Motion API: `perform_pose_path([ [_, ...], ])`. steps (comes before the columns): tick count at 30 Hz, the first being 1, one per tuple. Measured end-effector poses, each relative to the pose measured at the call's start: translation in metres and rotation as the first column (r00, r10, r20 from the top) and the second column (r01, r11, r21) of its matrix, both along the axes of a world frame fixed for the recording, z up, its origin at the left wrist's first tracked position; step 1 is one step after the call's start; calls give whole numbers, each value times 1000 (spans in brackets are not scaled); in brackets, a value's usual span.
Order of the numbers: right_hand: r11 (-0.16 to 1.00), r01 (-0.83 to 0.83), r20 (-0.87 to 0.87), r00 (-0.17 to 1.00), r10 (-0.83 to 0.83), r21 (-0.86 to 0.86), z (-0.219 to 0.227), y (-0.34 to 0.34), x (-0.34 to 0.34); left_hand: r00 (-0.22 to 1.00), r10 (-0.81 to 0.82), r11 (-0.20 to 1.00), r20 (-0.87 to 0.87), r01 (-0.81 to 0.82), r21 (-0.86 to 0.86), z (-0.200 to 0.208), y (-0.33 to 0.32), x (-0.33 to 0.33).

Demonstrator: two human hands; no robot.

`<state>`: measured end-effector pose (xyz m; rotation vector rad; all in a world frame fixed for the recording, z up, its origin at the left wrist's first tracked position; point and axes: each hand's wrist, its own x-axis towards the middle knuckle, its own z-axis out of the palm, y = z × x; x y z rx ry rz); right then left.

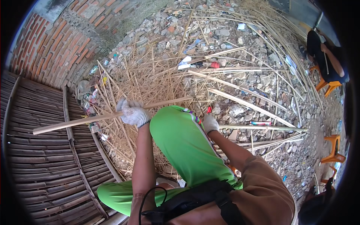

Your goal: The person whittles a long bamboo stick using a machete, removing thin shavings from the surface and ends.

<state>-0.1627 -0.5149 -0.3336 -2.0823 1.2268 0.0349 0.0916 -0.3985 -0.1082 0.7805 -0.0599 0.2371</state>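
A long, pale bamboo strip (80, 120) runs from the left, over the bamboo slats, to a point just above my raised green-clad knee. My left hand (133, 113), in a white knit glove, is closed around it near the middle. On the other side of the knee, my right hand (210, 123) wears the same kind of glove and is closed on a knife, partly hidden by the fist. Its thin dark blade (198, 104) reaches up to the strip's right end, and a bit of red shows by the glove.
Fine bamboo shavings (150, 78) pile up ahead of me on stony, littered ground. Several split bamboo lengths (255, 108) lie to the right. A slatted bamboo platform (41, 165) and a brick wall (56, 45) border the left. Another person (326, 56) sits at far right, near orange stools (332, 150).
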Motion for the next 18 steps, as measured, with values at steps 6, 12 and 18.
perform_pose_path([
  [6,997,58,4,998,-57,-42,0,-7,-6,991,-71,995,115,62,78,7,-2,-16],
  [12,1000,13,-68,998,-12,16,-24,-39,-12,827,-506,854,244,520,7,25,-6,-16],
  [18,1000,23,-71,997,-22,9,-33,-38,-21,496,-802,583,333,771,256,74,4,-27],
])
